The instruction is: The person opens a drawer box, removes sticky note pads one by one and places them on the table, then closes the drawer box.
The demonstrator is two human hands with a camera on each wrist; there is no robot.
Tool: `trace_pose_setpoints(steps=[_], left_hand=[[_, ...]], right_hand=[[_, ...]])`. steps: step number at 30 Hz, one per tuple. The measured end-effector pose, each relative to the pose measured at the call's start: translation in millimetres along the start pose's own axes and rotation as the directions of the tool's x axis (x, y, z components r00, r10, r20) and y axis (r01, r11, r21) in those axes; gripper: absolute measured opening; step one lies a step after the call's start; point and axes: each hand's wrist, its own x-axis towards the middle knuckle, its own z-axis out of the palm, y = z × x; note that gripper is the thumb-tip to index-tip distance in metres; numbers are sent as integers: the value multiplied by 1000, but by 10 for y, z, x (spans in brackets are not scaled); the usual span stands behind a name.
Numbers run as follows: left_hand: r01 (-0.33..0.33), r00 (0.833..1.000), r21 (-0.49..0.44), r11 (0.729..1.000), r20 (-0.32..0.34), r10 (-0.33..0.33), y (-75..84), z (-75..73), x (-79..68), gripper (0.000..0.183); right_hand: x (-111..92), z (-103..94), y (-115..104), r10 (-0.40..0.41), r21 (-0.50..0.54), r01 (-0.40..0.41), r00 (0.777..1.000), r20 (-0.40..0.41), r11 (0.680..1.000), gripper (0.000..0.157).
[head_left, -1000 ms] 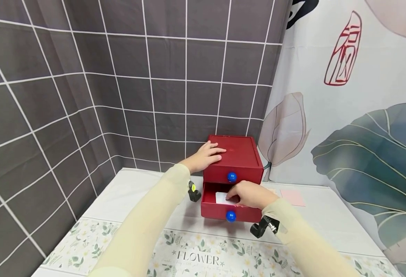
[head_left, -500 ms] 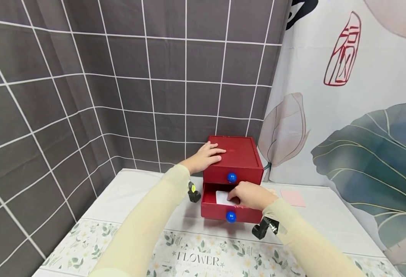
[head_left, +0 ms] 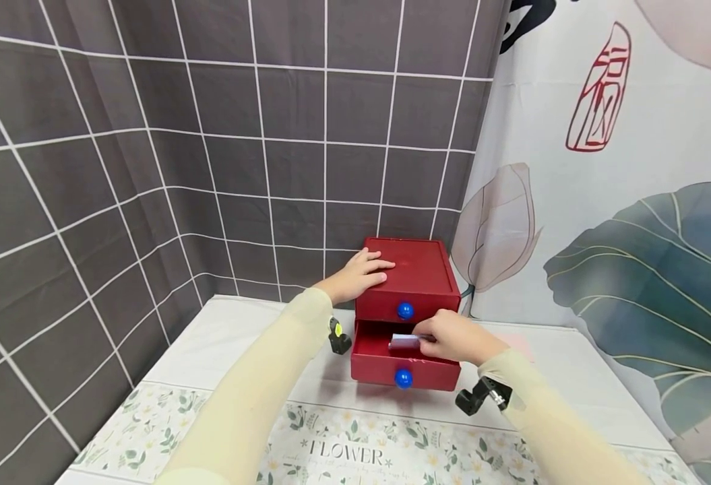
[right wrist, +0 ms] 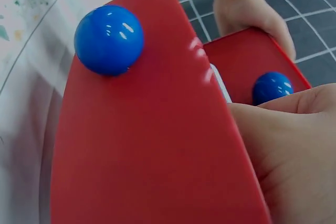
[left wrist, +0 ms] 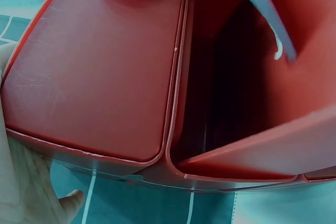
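A red two-drawer cabinet (head_left: pixel 412 266) with blue knobs stands on the table. Its top drawer is closed and its lower drawer (head_left: pixel 379 367) is pulled out. My left hand (head_left: pixel 355 275) rests spread on the top left of the cabinet; the left wrist view shows it at the cabinet's side edge. Over the open drawer, my right hand (head_left: pixel 455 337) pinches a thin, pale paper-like piece (head_left: pixel 405 341), white above and lilac on the face toward me. In the left wrist view the piece (left wrist: pixel 268 14) looks grey-blue, with a small white curl beside its tip. My right fingertips are partly hidden.
A pink sheet (head_left: pixel 517 346) lies on the table to the right of the cabinet, partly behind my right wrist. A flower-print cloth strip (head_left: pixel 346 444) runs along the front. Behind the cabinet hangs a dark grid-patterned curtain (head_left: pixel 294 168).
The pale piece lay flat on the drawer floor; now it is lifted and tilted in my right hand. That hand has shifted slightly up and right. My left hand stays put.
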Motion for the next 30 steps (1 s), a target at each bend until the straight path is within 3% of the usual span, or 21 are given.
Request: trace_pose_setpoints(steps=[7,14,22,30], left_hand=[[-2,1000,1,1000,-5,2,17,-6,11,42],[-12,1000,-11,1000,1,12,31,5,13,43],[-20,1000,7,1000,-5,20,23,9,19,41],[-27,1000,-15,1000,-14,27,7,15,-6,41]], right_hand=[[-177,-47,22,17,-23,-20,992,-127,1000,13],[-422,-131,-18,106,53,-94,944,-312,994,21],[-686,-53,29,201,179,-128,849,-488,975,23],[-863,32,83,309,219,-218,721,-620,951,23]])
